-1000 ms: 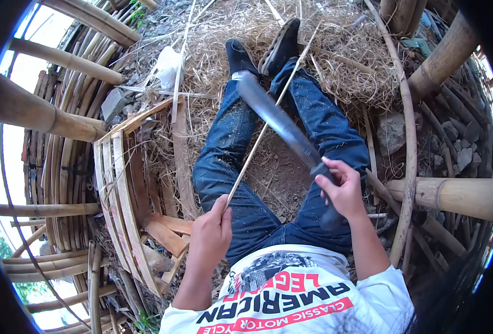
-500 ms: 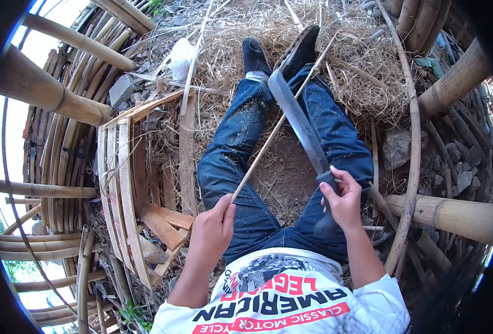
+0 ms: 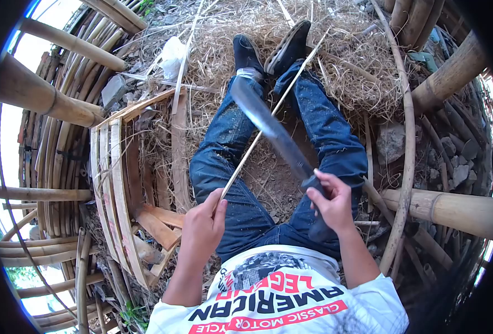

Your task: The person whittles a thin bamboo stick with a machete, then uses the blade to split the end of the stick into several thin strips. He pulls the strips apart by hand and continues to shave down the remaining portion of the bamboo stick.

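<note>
My left hand (image 3: 203,222) is closed round the lower end of a long thin bamboo strip (image 3: 259,135), which slants up and right between my legs, its far end near my shoes. Over my right thigh, my right hand (image 3: 330,203) is wrapped round the dark handle of a large machete (image 3: 274,131). The blade points up and left, crosses the strip's line and reaches over my left shin; its tip is blurred. Whether blade and strip touch, I cannot tell.
A slatted wooden crate (image 3: 118,189) lies left of my legs. Shavings (image 3: 357,83) cover the ground beyond my feet, near a white plastic bag (image 3: 172,57). Bamboo poles (image 3: 441,209) stick in from both sides, and a long curved pole (image 3: 408,145) runs along the right.
The machete blade has swung left, from beside the strip to across it and over my left shin. The whole view has shifted slightly. Both hands keep their holds.
</note>
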